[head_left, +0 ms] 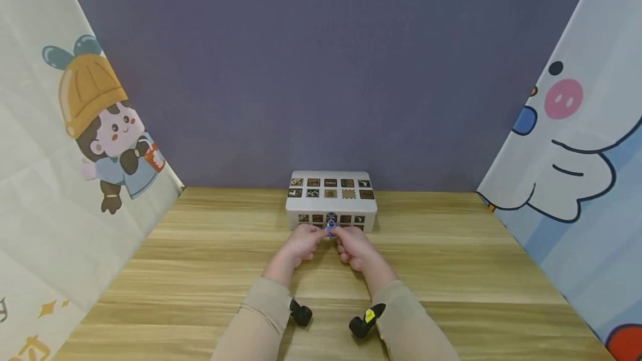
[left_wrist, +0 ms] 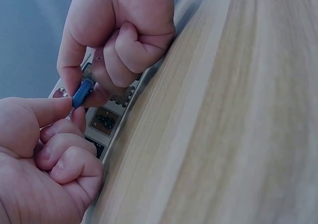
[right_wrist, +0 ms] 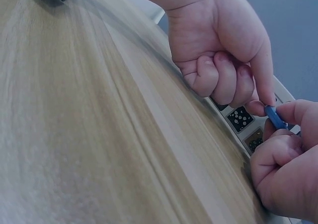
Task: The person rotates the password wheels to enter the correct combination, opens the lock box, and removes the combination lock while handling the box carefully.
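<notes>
A small blue padlock [head_left: 331,228] hangs at the middle of the front of a white box [head_left: 331,204] printed with rows of small square pictures. My left hand [head_left: 304,242] pinches the padlock from the left between thumb and index finger, its other fingers curled in. From the right, my right hand [head_left: 357,248] pinches it the same way. Both wrist views show the blue body [left_wrist: 82,93] held between the two sets of fingertips, close in front of the box. The fingers partly hide the lock and the lower front of the box.
The box stands at the back of a wood-grain table [head_left: 210,272], near a dark blue-grey wall panel [head_left: 321,71]. Cartoon-printed white curtains flank it at left [head_left: 40,171] and right [head_left: 592,144]. Black wrist mounts [head_left: 301,314] sit on both sleeves.
</notes>
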### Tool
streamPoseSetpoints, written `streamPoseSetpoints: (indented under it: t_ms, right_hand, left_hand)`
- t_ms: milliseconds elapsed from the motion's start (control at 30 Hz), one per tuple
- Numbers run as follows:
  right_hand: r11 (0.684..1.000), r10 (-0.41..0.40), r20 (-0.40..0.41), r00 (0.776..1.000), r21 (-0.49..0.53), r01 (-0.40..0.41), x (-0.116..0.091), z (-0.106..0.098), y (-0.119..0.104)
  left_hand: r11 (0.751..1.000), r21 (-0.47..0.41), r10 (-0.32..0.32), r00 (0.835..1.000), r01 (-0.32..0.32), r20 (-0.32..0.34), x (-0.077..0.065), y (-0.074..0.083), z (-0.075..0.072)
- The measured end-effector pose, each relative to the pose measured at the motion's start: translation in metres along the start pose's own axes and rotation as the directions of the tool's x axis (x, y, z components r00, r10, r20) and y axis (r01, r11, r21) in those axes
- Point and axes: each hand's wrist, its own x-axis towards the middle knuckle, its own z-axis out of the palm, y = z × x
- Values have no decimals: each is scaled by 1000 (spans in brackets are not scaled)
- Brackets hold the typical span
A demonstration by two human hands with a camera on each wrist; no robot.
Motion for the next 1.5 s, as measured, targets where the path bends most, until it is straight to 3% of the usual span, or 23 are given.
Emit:
streamPoseSetpoints:
  t_ms: [1500]
  right_hand:
    - [1000, 5, -16, 1000, -28, -6, 0, 2, -1]
  left_hand:
    - [1000, -9, 14, 1000, -14, 14, -2, 1, 0]
